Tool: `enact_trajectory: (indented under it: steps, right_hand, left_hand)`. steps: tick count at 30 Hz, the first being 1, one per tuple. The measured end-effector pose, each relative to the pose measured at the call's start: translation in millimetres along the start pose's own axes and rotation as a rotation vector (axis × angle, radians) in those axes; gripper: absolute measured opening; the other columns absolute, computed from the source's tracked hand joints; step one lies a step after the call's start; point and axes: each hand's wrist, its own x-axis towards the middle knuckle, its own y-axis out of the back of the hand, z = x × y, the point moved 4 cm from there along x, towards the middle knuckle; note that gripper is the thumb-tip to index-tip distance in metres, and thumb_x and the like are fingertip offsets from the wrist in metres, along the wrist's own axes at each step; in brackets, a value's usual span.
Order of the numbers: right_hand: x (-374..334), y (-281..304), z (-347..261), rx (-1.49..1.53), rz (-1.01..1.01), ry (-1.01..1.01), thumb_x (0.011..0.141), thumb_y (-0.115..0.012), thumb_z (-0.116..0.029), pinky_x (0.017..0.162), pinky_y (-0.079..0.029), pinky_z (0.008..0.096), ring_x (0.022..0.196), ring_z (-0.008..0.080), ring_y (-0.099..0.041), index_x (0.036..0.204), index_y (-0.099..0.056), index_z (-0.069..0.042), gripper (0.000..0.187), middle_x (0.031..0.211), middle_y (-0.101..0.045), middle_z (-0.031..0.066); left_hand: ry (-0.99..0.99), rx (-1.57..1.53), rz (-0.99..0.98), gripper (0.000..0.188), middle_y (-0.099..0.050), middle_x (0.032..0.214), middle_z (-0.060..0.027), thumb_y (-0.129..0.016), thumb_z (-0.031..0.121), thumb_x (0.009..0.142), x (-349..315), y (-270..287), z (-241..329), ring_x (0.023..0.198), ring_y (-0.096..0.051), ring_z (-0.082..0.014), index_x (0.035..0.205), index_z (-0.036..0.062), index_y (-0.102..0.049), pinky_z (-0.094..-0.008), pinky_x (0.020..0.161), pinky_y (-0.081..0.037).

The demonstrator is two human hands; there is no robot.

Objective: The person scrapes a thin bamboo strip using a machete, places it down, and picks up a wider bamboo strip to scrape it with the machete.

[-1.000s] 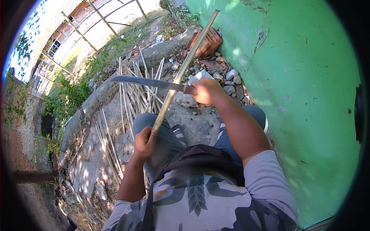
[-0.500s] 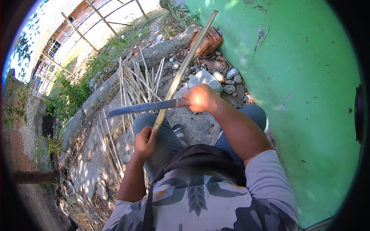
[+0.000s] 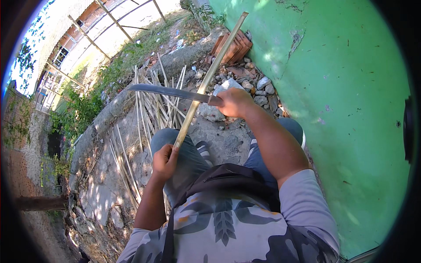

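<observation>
My left hand (image 3: 165, 161) is closed round the lower end of a long, pale bamboo strip (image 3: 213, 65), beside my left knee. The strip slants up and away to the right, toward the green wall. In my right hand (image 3: 237, 102) is a machete (image 3: 169, 91), gripped by its brown handle. Its long dark blade points left and crosses the strip around the middle, resting on or just above it; I cannot tell which. Most of the handle is hidden in my fist.
Many thin split strips (image 3: 151, 101) lie piled on the stony ground ahead to the left. Rubble stones (image 3: 263, 83) and stacked orange bricks or tiles (image 3: 237, 49) sit near the green wall (image 3: 346, 109) on my right. A low concrete ledge (image 3: 105, 111) curves along the left.
My right hand has moved the machete farther up along the strip, away from my body, and the blade has tilted so its tip is higher. My left hand stays put.
</observation>
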Motion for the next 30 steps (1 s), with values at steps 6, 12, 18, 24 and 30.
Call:
enact_trajectory:
  steps: [6, 12, 18, 24, 30]
  right_hand:
    - [-5.8, -2.2, -24.8, -0.018, -0.051, 0.070, 0.088, -0.063, -0.037, 0.073, -0.056, 0.0504, 0.081, 0.0388, -0.070, 0.085, -0.070, -0.016, 0.023, 0.081, -0.071, 0.0140]
    - [-7.1, 2.5, -28.3, -0.039, -0.173, 0.003, 0.094, -0.060, -0.042, 0.083, -0.055, 0.0482, 0.092, 0.0362, -0.070, 0.099, -0.075, -0.020, 0.028, 0.091, -0.073, 0.0127]
    - [-6.6, -8.3, -21.4, 0.019, -0.032, 0.101, 0.091, -0.061, -0.041, 0.072, -0.055, 0.0498, 0.080, 0.0387, -0.069, 0.087, -0.071, -0.017, 0.026, 0.082, -0.071, 0.0133]
    - [-4.4, -8.6, -18.1, 0.003, -0.064, 0.107, 0.090, -0.063, -0.039, 0.073, -0.056, 0.0490, 0.082, 0.0378, -0.070, 0.089, -0.072, -0.016, 0.025, 0.083, -0.071, 0.0132]
    - [-6.0, -4.1, -32.6, 0.003, -0.035, 0.027, 0.086, -0.065, -0.032, 0.075, -0.055, 0.0503, 0.084, 0.0385, -0.069, 0.085, -0.072, -0.015, 0.018, 0.082, -0.070, 0.0146]
  left_hand:
    - [0.006, -0.013, 0.021, 0.026, -0.052, 0.066, 0.0021, -0.061, 0.023, 0.103, 0.2, -0.8, -4.4, 0.061, -0.044, -0.0061, 0.093, -0.0002, -0.064, -0.0277, 0.055, -0.038]
    - [0.023, 0.006, 0.012, 0.024, -0.051, 0.066, 0.0019, -0.061, 0.022, 0.103, 0.1, -0.2, 2.1, 0.062, -0.044, -0.0065, 0.093, 0.0002, -0.064, -0.0280, 0.056, -0.039]
    - [0.023, 0.004, 0.001, 0.024, -0.051, 0.066, 0.0022, -0.061, 0.021, 0.103, -0.4, 0.5, 4.2, 0.062, -0.043, -0.0064, 0.092, 0.0003, -0.063, -0.0282, 0.056, -0.038]
    - [0.005, -0.034, 0.004, 0.024, -0.050, 0.066, 0.0024, -0.062, 0.021, 0.102, 0.2, -0.6, -0.3, 0.062, -0.042, -0.0061, 0.092, -0.0001, -0.063, -0.0277, 0.056, -0.037]
    - [0.012, -0.009, 0.009, 0.025, -0.050, 0.066, 0.0026, -0.062, 0.022, 0.102, 1.7, 0.6, -5.2, 0.061, -0.043, -0.0064, 0.092, -0.0004, -0.063, -0.0279, 0.055, -0.037]
